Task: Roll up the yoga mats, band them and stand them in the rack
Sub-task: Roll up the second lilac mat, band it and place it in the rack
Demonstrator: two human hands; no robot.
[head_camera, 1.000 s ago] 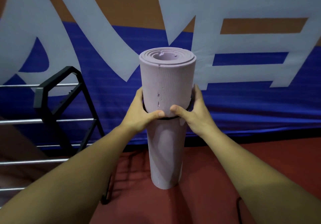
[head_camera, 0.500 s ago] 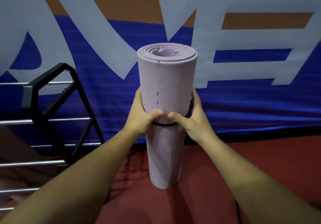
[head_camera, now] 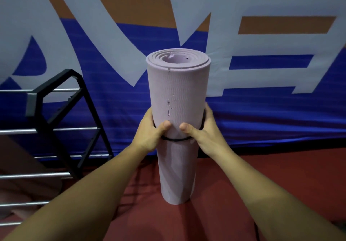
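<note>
Lilac foam, rolled into a tight cylinder, the mat (head_camera: 177, 94) stands upright with its lower end on the red floor (head_camera: 243, 194), just in front of a banner (head_camera: 262, 109) of blue, orange and pale grey cloth. Its top end shows a spiral of layers round a hollow core, the outer edge slightly ragged. The skin has a fine wavy rib, and a short line of small nicks runs down the front. A thin black band (head_camera: 175, 139) circles the roll about halfway up, showing as a low arc at the front and rising at the sides under the palms. The left hand (head_camera: 151, 134) and right hand (head_camera: 204, 134) grip the roll from either side at that height. Their fingers curl round the back and their thumbs press on the front just above the band, with a gap between the thumb tips. To the left, apart from the mat, stands the rack (head_camera: 61, 113), an angular black metal frame carrying smooth silver bars that run out past the left edge. The mat is outside it. Right of the mat the floor lies open up to the banner's hem.
</note>
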